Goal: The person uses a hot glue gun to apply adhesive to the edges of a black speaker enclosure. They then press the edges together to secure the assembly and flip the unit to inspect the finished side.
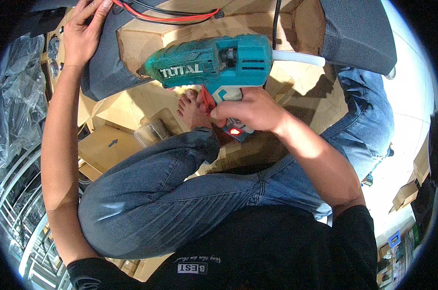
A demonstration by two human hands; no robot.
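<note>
My right hand (pixel 250 110) is wrapped round the pistol grip of a teal hot glue gun (pixel 209 60), with a finger at its red trigger. A white glue stick (pixel 298 58) pokes out of the gun's back, and a red light glows at the base of the grip. The nozzle points left, over the dark grey padded panel (pixel 107 63), which has a cardboard-lined opening. At the upper left, my left hand (pixel 83 36) lies at the panel's edge. Its thumb and fingers close at the red and black wires (pixel 180 18); the upper picture edge cuts off some fingertips.
Cardboard (pixel 107 147) lies under my bare foot and crossed legs in jeans. A small clear plastic box (pixel 153 130) sits by the foot. Clear plastic wrap (pixel 23 87) and a metal rack (pixel 25 203) are at left. Small cardboard boxes (pixel 405 195) stand on the white tiled floor at right.
</note>
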